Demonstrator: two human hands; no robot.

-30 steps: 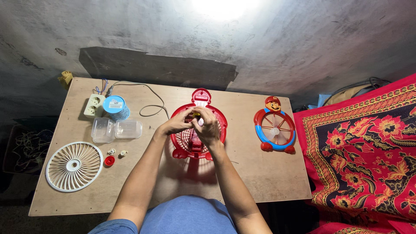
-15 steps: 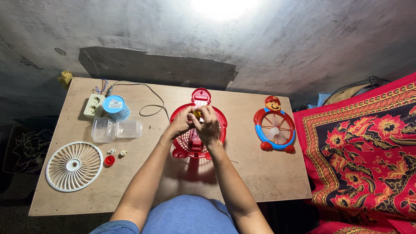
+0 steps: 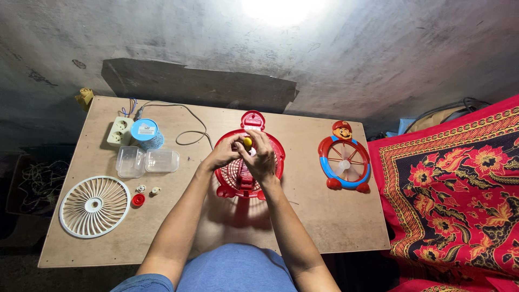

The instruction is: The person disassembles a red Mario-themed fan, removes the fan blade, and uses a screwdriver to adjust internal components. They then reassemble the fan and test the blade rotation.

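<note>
Both hands, left hand point(image 3: 224, 154) and right hand point(image 3: 261, 157), close their grip on a small yellow tool point(image 3: 247, 143) above the red fan point(image 3: 248, 162) mid-counter point(image 3: 324, 227), whose white grille point(image 3: 94, 206) and red cap point(image 3: 138, 200) lie off at left, unfitted.

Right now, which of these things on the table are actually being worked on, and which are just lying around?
In use:
left hand
right hand
red fan housing
small yellow-tipped tool

Lying about:
white fan grille
red-and-blue fan
clear plastic box
blue tape roll
power strip
small red cap
</note>
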